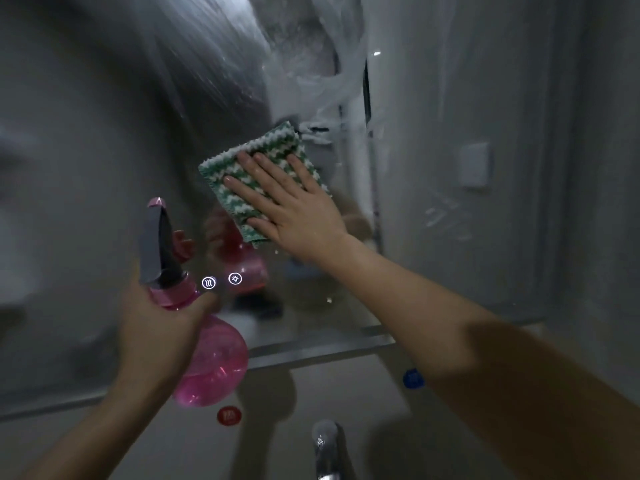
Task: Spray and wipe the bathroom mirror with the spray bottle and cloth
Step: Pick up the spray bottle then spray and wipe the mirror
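Note:
The bathroom mirror (104,150) fills the wall ahead, wet and streaked with spray near its top middle. A green and white knitted cloth (242,161) lies flat against the glass. My right hand (291,206) presses on it with straight, spread fingers. Lower left, my left hand (156,327) grips the neck of a pink spray bottle (214,362). The bottle has a grey trigger head that points up, close to the mirror.
Two lit touch icons (221,280) glow low on the mirror. A chrome tap (327,445) stands below at the bottom middle. Red (229,416) and blue (412,378) round markers sit on the wall under the mirror's lower edge. A white wall switch (474,166) is at the right.

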`<act>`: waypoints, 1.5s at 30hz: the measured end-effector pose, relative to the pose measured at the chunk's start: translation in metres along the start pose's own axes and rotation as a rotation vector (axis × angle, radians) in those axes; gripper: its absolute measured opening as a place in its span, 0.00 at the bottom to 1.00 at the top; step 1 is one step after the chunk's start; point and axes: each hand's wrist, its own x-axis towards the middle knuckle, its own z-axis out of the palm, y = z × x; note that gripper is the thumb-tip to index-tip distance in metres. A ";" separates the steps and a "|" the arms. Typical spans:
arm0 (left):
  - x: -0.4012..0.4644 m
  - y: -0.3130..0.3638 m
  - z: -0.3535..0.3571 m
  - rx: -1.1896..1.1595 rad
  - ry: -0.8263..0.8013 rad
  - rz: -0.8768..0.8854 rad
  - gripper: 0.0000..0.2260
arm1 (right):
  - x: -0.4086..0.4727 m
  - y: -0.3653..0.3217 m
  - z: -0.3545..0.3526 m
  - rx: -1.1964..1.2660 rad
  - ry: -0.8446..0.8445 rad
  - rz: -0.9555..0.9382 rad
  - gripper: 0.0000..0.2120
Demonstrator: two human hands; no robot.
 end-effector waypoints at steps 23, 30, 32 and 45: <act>-0.085 0.032 0.123 0.067 -0.129 -0.056 0.20 | -0.238 0.117 -0.024 0.030 -0.162 0.420 0.27; -0.103 -0.004 0.105 0.117 -0.096 -0.134 0.18 | -0.273 0.071 -0.025 0.017 -0.257 0.522 0.27; -0.101 -0.008 0.098 0.131 -0.093 -0.138 0.16 | -0.262 0.062 -0.025 0.047 -0.253 0.575 0.28; -0.019 -0.007 0.041 0.034 -0.065 -0.041 0.18 | -0.061 0.039 -0.013 0.032 -0.139 0.272 0.28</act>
